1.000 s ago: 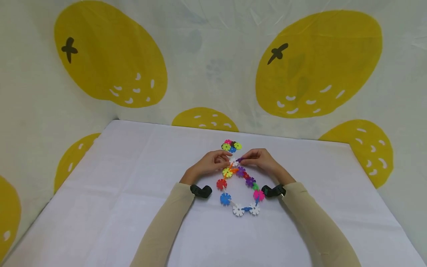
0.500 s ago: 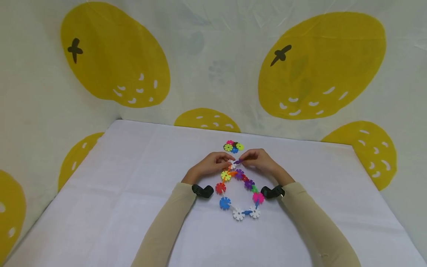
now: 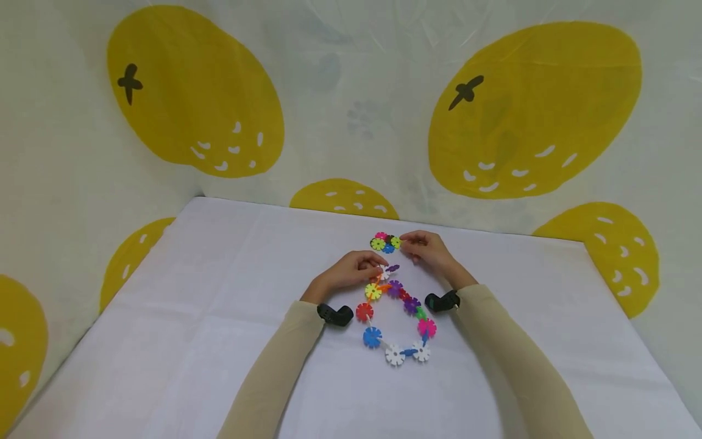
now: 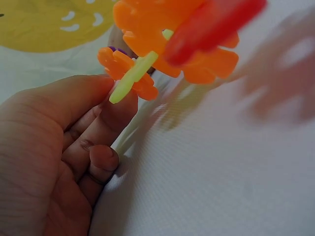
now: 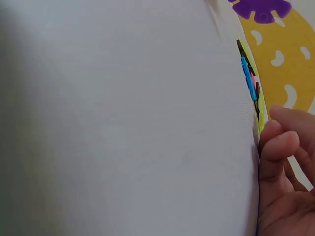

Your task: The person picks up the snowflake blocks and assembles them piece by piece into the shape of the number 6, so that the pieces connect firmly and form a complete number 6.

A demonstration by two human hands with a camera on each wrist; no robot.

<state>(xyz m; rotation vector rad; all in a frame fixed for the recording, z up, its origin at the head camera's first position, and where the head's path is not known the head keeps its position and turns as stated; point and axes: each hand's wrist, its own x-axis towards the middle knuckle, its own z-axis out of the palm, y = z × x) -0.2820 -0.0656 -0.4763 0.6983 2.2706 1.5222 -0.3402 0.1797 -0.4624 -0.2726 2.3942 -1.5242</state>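
A ring of linked plastic snowflake discs lies on the table, among them a red disc [image 3: 364, 311], a blue disc [image 3: 372, 337] and a pink disc [image 3: 427, 328]. At its far end, my left hand [image 3: 353, 269] pinches a white snowflake disc [image 3: 384, 272], from which a purple disc [image 3: 392, 268] sticks out to the right. Orange discs [image 4: 129, 73] hang by the left fingertips in the left wrist view. My right hand [image 3: 430, 249], fingers loosely bent, is at the yellow-green disc [image 3: 396, 242] on the right of a small pile. Whether its fingertips touch that disc cannot be told.
Several loose discs, including a blue one [image 3: 388, 249] and a pink one [image 3: 381, 236], form the pile near the table's back edge. The white table [image 3: 219, 292] meets a patterned cloth backdrop [image 3: 351, 110] behind.
My right hand has let go of the purple disc and moved away from me to the pile. The left hand stays on the white disc. The view has shifted slightly.
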